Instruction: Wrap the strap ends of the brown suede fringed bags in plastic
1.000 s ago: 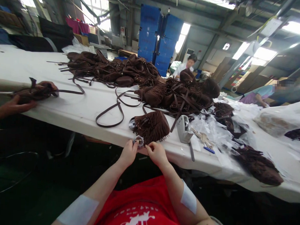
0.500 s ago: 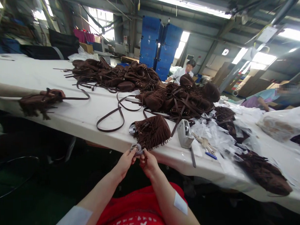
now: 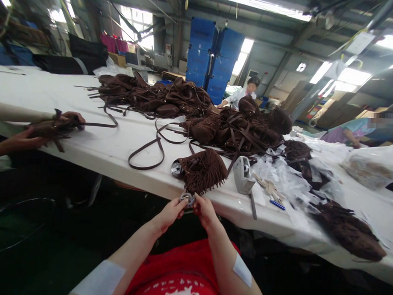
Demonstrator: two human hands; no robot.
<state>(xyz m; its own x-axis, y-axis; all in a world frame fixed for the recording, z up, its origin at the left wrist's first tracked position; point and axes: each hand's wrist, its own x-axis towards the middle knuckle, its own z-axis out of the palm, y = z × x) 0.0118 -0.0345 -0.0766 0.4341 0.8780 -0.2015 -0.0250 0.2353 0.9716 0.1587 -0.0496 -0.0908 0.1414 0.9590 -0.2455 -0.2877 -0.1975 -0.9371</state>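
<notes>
At the table's front edge, my left hand (image 3: 172,213) and my right hand (image 3: 205,211) are both closed, pinching opposite sides of a small shiny, ring-like piece in clear plastic (image 3: 187,199). What exactly it is cannot be made out. Just beyond my fingers lies a dark brown fringed bag (image 3: 204,170), its mouth turned left with pale, shiny wrapping showing there. The small piece sits close against the bag's lower edge; whether it is attached is unclear. From the left, another person's hands (image 3: 71,117) hold a similar brown bag (image 3: 52,128).
A pile of brown bags (image 3: 159,96) with trailing straps covers the table's middle. Right of the fringed bag stand a grey tape dispenser (image 3: 243,175), a blue pen (image 3: 277,205) and crumpled clear plastic (image 3: 281,178). Another fringed bag (image 3: 350,230) lies at the front right edge.
My hands and the small piece have shifted slightly right in view, as has the whole scene. At left, the other person's second hand has come onto their bag.
</notes>
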